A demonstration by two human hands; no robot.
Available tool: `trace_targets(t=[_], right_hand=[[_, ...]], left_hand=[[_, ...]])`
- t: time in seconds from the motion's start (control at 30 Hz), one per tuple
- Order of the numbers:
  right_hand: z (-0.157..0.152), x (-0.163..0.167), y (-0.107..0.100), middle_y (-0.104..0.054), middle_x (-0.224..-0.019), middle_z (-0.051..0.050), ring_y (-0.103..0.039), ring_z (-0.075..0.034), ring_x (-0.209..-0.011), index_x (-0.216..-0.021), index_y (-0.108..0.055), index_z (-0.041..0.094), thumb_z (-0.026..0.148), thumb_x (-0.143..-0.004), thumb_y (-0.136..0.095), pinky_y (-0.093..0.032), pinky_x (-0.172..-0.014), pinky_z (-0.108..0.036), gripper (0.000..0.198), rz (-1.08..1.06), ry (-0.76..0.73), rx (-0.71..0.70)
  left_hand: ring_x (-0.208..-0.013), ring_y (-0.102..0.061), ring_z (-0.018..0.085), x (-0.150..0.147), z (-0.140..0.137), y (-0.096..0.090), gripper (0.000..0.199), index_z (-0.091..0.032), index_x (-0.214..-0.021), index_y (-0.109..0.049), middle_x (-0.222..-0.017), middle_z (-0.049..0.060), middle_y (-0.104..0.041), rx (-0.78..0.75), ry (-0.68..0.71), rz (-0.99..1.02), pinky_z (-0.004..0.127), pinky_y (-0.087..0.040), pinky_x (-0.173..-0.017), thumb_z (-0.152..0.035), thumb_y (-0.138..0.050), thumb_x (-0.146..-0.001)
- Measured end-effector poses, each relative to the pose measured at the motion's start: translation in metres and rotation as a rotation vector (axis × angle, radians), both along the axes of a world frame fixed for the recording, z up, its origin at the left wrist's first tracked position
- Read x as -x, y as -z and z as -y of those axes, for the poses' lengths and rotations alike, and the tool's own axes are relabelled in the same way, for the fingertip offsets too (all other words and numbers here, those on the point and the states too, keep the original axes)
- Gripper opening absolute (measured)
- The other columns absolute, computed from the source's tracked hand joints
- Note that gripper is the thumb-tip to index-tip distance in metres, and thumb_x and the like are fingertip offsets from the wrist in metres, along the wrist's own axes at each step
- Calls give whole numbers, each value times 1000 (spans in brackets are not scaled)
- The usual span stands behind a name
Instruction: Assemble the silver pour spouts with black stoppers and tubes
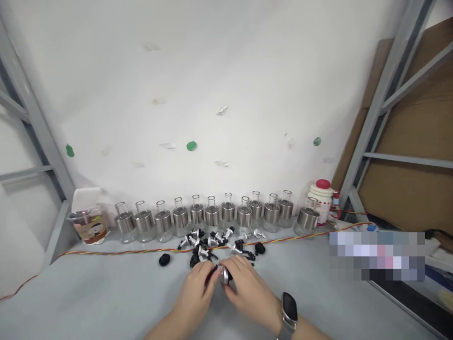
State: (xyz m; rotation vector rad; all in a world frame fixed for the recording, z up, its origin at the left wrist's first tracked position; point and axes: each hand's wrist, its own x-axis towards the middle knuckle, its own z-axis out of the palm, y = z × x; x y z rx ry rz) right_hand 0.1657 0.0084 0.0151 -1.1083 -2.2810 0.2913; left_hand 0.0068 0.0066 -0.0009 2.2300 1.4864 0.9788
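Observation:
My left hand (pixel 197 286) and my right hand (pixel 247 284) meet low in the middle, just above the grey table. My right fingers are closed round a silver-and-black bottle pourer (pixel 225 275), whose round metal part shows. The left thumb and fingers pinch a dark part beside it; whether it belongs to the same piece is hidden. Just beyond my hands lies a loose pile of silver-and-black bottle pourers (pixel 202 253). One round black cap (pixel 164 259) rests left of the pile, another black cap (pixel 260 248) to its right.
Several glass bottles with metal collars (pixel 145 220) line the wall, uncapped. A drink cup (pixel 88 225) stands at the far left, a white jar with a red lid (pixel 320 200) at the right. A twisted red-yellow wire (pixel 134 250) crosses the table (pixel 116 288). Metal frame posts (pixel 375 104) flank both sides.

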Motion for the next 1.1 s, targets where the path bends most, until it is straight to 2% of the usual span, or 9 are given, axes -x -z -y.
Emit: trace_targets(t=[0.27,0.43,0.53,0.63,0.73,0.87,0.93,1.0,1.1], right_hand=[[4,5,4,-62,-82,-7,-54,-22,-80,-94,-56,13,21,-73,-56,-37,-84,-38,22,181,-10,-58],[10,8,-1,-61,-80,-11,-53,-25,-80,-97,-56,8,13,-73,-54,-37,-85,-41,24,306,-9,-180],[10,9,-1,-61,-81,-11,-53,-26,-81,-98,-57,8,12,-74,-53,-37,-84,-42,24,306,5,-164],[2,6,4,-60,-93,-10,-52,-25,-92,-108,-53,12,14,-75,-53,-37,-87,-39,34,143,81,-31],[-9,-1,9,-58,-106,-10,-49,-23,-102,-120,-46,15,23,-76,-55,-37,-89,-34,45,-78,148,156],[-20,-6,9,-57,-111,-9,-50,-22,-103,-118,-47,17,35,-77,-53,-37,-88,-34,46,-378,157,358],[-22,-5,7,-61,-101,-7,-55,-20,-91,-110,-54,17,36,-75,-55,-41,-79,-31,40,-513,89,449],[-22,-2,5,-62,-77,-3,-55,-15,-66,-99,-60,16,39,-72,-57,-43,-60,-25,35,-618,-12,592],[-19,2,4,-43,-49,6,-34,-5,-39,-83,-62,14,49,-70,-57,-27,-40,-19,38,-778,-157,853]], left_hand=[[-53,-49,14,-1,0,4,40,-20,-56,-53,-55,1,-55,54,-76,-41,22,-32,-54,-37,-33,-85],[-42,-46,13,8,-13,0,42,-19,-53,-54,-39,-3,-47,190,-217,220,23,-29,-49,-46,-38,-80],[-40,-46,14,22,-28,-6,47,-17,-62,-59,-37,-4,-45,223,-246,301,22,-31,-47,-51,-33,-81],[-36,-41,12,28,-39,-7,49,-13,-76,-63,-38,-6,-43,273,-211,372,21,-30,-41,-55,-38,-76],[-37,-42,10,22,-42,-4,54,-11,-91,-62,-48,-4,-51,315,-163,419,21,-32,-39,-57,-42,-72],[-46,-49,13,17,-33,-6,51,-15,-101,-57,-63,-1,-57,279,-136,426,24,-39,-46,-54,-36,-77],[-56,-54,15,17,-25,-8,41,-18,-99,-56,-71,1,-59,147,-123,309,25,-42,-55,-49,-36,-80],[-66,-56,17,15,-17,-8,31,-21,-96,-54,-78,3,-60,16,-62,123,26,-42,-64,-42,-36,-82],[-68,-57,17,12,-8,-4,25,-22,-90,-52,-79,3,-60,-50,17,-69,26,-43,-63,-37,-32,-85]])
